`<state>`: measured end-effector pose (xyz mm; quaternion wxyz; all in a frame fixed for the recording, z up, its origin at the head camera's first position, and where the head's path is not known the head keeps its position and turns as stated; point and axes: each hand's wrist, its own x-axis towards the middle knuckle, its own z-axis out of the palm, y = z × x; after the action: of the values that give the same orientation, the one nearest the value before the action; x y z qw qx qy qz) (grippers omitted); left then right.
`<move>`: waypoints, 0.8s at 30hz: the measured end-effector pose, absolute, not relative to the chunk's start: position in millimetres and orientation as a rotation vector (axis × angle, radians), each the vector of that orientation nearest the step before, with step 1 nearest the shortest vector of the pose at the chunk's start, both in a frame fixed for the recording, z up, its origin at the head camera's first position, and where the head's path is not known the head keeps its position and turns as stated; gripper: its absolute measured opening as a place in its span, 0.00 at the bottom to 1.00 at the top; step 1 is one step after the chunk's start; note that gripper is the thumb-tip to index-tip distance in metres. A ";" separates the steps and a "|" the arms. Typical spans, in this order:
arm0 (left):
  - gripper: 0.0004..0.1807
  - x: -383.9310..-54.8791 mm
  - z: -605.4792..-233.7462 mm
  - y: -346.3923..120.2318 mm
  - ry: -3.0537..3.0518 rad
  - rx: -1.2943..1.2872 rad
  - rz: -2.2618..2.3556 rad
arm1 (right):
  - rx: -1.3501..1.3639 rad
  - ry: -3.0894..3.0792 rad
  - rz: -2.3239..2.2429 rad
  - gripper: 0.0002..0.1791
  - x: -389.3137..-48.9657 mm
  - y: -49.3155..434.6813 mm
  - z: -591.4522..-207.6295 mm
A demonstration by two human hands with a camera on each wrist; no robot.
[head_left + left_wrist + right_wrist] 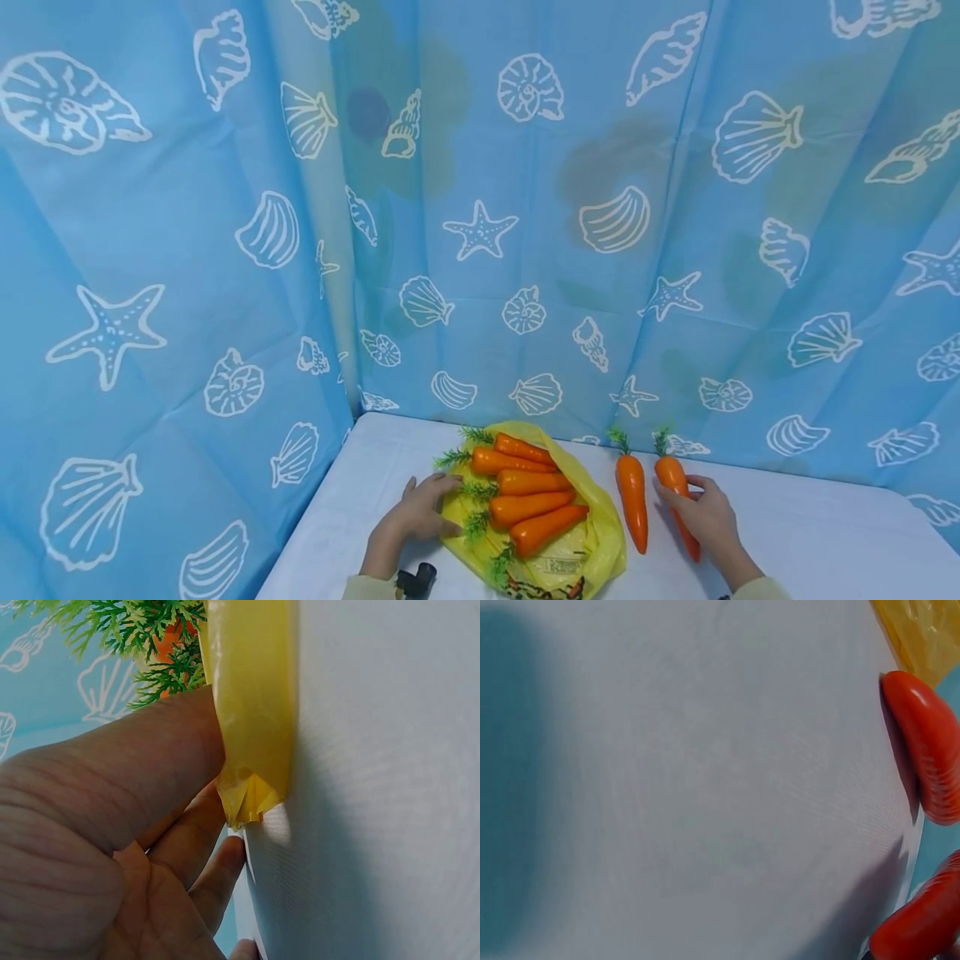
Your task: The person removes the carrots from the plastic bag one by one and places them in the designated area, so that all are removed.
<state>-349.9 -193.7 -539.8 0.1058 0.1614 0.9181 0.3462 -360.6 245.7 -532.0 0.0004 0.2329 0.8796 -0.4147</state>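
Observation:
Several orange carrots (531, 506) with feathery green tops lie side by side on a yellow plastic bag (602, 533). My left hand (420, 510) is at the bag's left edge, thumb and fingers spread apart and touching it. In the left wrist view, the thumb (142, 754) meets the yellow edge, and its tip is hidden behind the plastic. Right of the bag, my right hand (705, 510) holds a carrot (672, 475) between thumb and fingers, its green top pointing away. Another carrot (632, 500) lies on the table between that one and the bag.
A white cloth (810, 533) covers the table. Blue curtains (465, 333) with white shell and starfish prints hang behind it and along its left side. A small black device (417, 579) shows by the left wrist.

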 end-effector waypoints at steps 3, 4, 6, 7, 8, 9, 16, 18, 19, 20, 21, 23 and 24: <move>0.36 -349.9 -539.3 -193.6 2.702 0.481 1.025 | 0.756 2.746 -1.298 0.50 -361.5 243.1 -533.5; 0.36 -349.9 -539.4 -193.5 2.703 0.481 1.023 | 0.765 2.743 -1.295 0.49 -361.6 242.4 -533.8; 0.35 -349.7 -539.2 -193.2 2.705 0.486 1.023 | 0.778 2.744 -1.286 0.49 -361.5 241.5 -534.3; 0.36 -349.4 -539.3 -193.1 2.707 0.486 1.023 | 0.784 2.745 -1.284 0.48 -361.5 241.1 -534.5; 0.36 -349.3 -539.1 -192.9 2.709 0.490 1.020 | 0.785 2.747 -1.280 0.48 -361.4 241.0 -534.7; 0.36 -349.2 -539.3 -192.8 2.712 0.490 1.016 | 0.787 2.752 -1.278 0.48 -361.5 240.8 -535.0; 0.36 -348.8 -538.5 -191.9 2.718 0.476 1.010 | 0.794 2.757 -1.248 0.45 -364.4 238.9 -538.6; 0.36 -349.0 -538.6 -191.7 2.719 0.470 1.009 | 0.794 2.760 -1.237 0.45 -365.1 238.8 -540.0; 0.36 -349.1 -538.9 -191.6 2.719 0.466 1.009 | 0.792 2.762 -1.231 0.45 -365.2 238.7 -540.4; 0.36 -349.2 -539.2 -191.6 2.719 0.463 1.008 | 0.789 2.763 -1.229 0.45 -365.1 238.9 -540.6; 0.36 -349.3 -539.4 -191.5 2.720 0.465 1.006 | 0.784 2.762 -1.225 0.45 -365.0 239.0 -540.8; 0.36 -348.8 -538.6 -191.8 2.720 0.469 1.007 | 0.772 2.761 -1.215 0.46 -364.7 239.5 -541.0; 0.35 -348.4 -538.3 -191.9 2.720 0.467 1.006 | 0.764 2.758 -1.212 0.46 -364.5 239.9 -541.1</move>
<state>-348.4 -191.9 -538.3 0.1017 0.1582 0.9212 0.3406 -364.5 239.9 -541.1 0.0168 0.2458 0.8872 -0.3900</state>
